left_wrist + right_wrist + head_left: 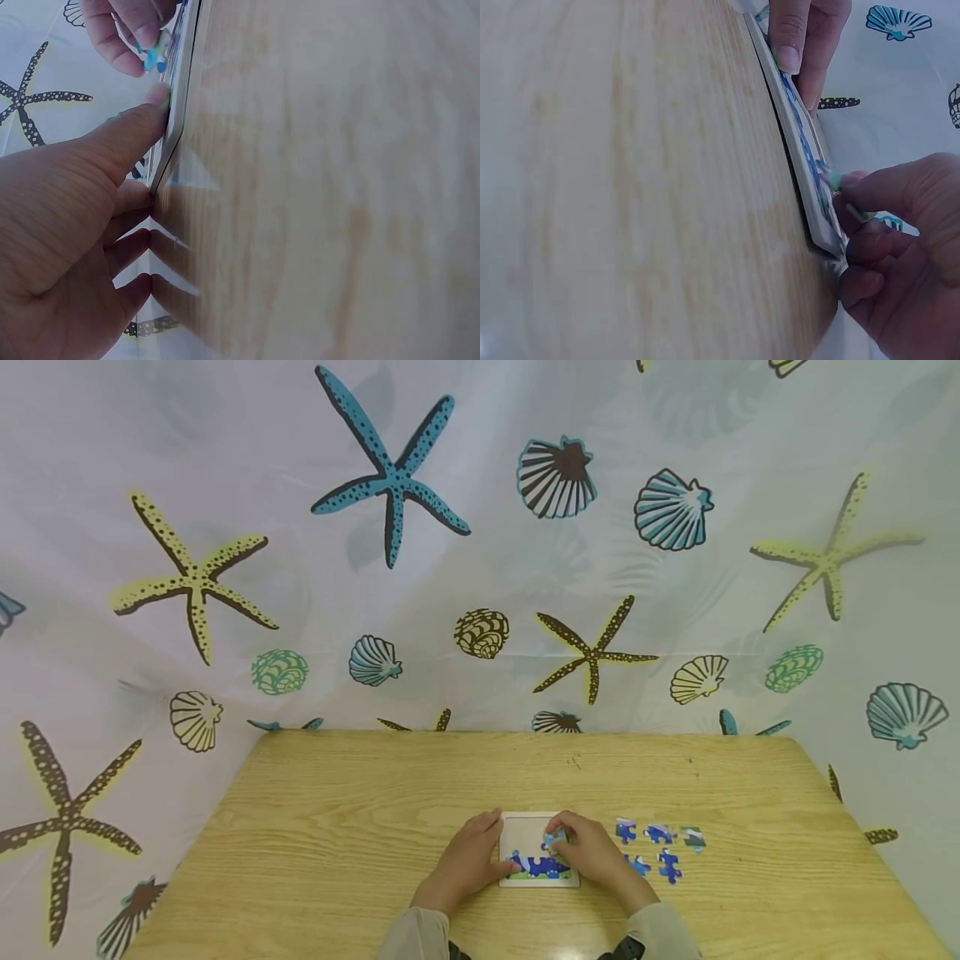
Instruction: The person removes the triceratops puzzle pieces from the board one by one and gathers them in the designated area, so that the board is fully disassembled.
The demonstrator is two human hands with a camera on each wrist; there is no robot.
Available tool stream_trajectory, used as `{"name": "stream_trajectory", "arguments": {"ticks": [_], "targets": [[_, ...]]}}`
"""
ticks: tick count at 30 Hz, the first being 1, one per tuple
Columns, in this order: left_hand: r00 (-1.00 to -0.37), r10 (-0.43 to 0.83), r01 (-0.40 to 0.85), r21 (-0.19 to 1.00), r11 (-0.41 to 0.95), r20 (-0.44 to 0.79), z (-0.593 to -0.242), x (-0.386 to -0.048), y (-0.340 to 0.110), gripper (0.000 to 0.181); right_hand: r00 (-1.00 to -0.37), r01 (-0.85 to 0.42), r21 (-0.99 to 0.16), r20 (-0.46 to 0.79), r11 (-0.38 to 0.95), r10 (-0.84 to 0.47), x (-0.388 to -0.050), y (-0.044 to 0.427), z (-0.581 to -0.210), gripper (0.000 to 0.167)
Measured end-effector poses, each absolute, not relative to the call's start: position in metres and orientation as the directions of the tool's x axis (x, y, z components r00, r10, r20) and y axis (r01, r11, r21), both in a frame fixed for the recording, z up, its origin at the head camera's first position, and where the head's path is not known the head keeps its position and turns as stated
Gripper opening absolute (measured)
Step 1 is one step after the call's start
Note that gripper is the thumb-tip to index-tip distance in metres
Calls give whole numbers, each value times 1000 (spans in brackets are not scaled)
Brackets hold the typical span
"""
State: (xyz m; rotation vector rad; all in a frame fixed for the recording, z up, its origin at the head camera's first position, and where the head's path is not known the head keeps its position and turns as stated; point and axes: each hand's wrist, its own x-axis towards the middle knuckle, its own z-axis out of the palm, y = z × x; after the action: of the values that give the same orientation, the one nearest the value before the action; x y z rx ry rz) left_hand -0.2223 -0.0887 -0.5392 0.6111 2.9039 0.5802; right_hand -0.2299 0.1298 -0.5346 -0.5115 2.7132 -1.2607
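A white-framed jigsaw puzzle board (pixel 538 883) lies flat on the table, with blue pieces fitted along its lower part. My left hand (pixel 472 856) holds the board by its left side, the thumb over the fitted pieces and the fingers along the edge. In the left wrist view, the left thumb (pixel 139 127) lies over the board's rim. My right hand (pixel 592 852) pinches a light-blue puzzle piece (pixel 553 837) between thumb and fingers, over the right part of the board. In the right wrist view, that piece is partly hidden by the fingertips.
Several loose puzzle pieces (pixel 660 833) lie on the wooden table (pixel 360 793) to the right of the board, close to my right forearm. A white curtain (pixel 465 552) printed with starfish and shells surrounds the table at the back and sides.
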Motion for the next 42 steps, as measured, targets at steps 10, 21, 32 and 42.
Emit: {"name": "stream_trajectory", "arguments": {"ticks": [10,21,32,42], "targets": [[-908,418,373,391,842,-33,-539,-221,-89,79,-975,-147,-840,34,523,-219,-225,162,-525,16],[-908,418,373,400,837,-30,-537,-222,-89,79,-993,-47,-829,-23,557,-118,-214,219,-525,17],[-906,423,377,389,841,-35,-537,-222,-88,79,-998,30,-796,-61,605,-30,-197,274,-526,22],[-901,434,395,383,835,-17,-535,-221,-88,78,-999,14,-746,-43,666,-28,-183,301,-534,19]]}}
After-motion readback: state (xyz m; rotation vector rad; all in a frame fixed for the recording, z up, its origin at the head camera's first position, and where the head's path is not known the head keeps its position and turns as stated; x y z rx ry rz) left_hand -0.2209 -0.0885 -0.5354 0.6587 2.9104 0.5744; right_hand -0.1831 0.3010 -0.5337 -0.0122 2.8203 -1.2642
